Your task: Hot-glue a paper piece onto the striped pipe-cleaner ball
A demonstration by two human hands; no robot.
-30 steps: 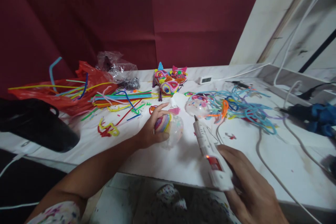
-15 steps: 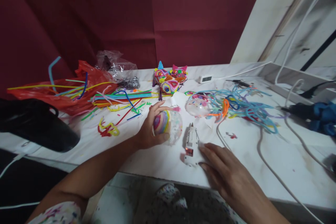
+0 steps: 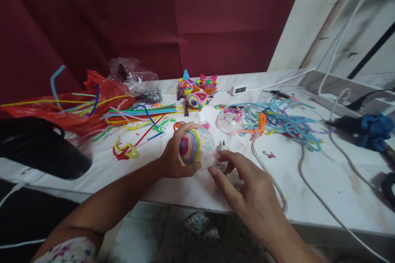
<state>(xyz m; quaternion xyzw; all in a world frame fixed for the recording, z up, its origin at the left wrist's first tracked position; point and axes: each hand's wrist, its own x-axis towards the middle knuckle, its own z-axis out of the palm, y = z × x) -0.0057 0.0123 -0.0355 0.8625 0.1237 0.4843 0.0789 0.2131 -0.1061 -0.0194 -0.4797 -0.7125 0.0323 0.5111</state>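
Far left, a black bag [image 3: 40, 146] slumps at the table's edge, with a red plastic bag [image 3: 66, 109] behind it and loose pipe cleaners [image 3: 138, 113] fanned out across the white table [image 3: 324, 181]. A red-and-yellow scrap [image 3: 123, 151] lies nearer me.

Now my left hand [image 3: 174, 154]: it is curled about halfway closed around the clear ball [image 3: 197, 148], thumb over the top, fingers under the near side, the rainbow coil of pipe cleaner showing through the shell. The ball sits just off the table, in the middle of my workspace. I judge the grip should be firm but soft, since the shell looks thin and would dent under a squeeze.

My right hand [image 3: 247, 187] comes next, open and loose, holding nothing, fingertips [image 3: 216, 171] close to the ball's right side. The glue gun [image 3: 222, 160] lies on the table under my fingers, nozzle pointing away. It may be hot, so I'd keep my fingers off the tip.

Beyond sit a second clear ball [image 3: 230, 122], the finished colourful figure [image 3: 197, 92], and a tangle of blue cords [image 3: 284, 119]. Far right, a blue cloth [image 3: 373, 129].
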